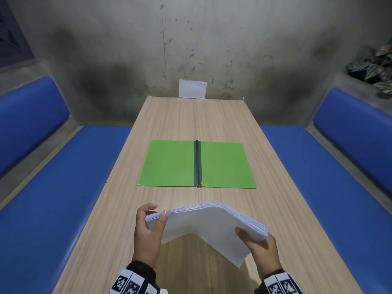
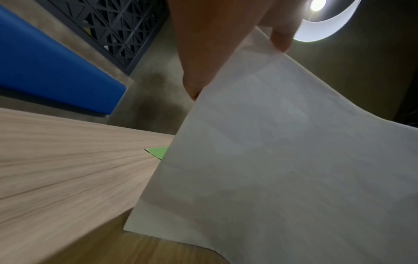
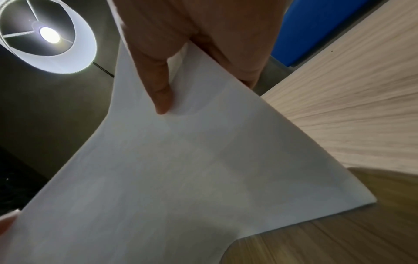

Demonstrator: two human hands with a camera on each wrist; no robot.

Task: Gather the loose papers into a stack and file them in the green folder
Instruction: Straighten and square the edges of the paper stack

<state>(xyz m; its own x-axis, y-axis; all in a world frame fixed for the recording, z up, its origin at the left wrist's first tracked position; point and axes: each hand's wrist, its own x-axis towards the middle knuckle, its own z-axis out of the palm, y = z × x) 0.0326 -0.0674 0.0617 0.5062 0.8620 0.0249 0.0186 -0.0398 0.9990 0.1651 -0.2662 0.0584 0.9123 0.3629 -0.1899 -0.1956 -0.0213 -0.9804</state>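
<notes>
White paper stack [image 1: 203, 221] bowed, held above table; green folder [image 1: 197, 164] open flat.

Both hands bare. Left wrist band [image 1: 135, 281] at 7 o'clock: black, white tiles with square-code markers. Right wrist band [image 1: 280, 285] at 5 o'clock: same.

White stack of papers [image 1: 203, 225], green folder [image 1: 197, 164] with dark spine, pale wood-grain table [image 1: 212, 117], blue benches [image 1: 63, 187].

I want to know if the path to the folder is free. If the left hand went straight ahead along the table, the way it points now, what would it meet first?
Probably the green folder, lying open and flat ahead. The left hand holds the paper stack above the table, and only bare wood shows between. Depth is uncertain, so it might pass over the folder.
</notes>
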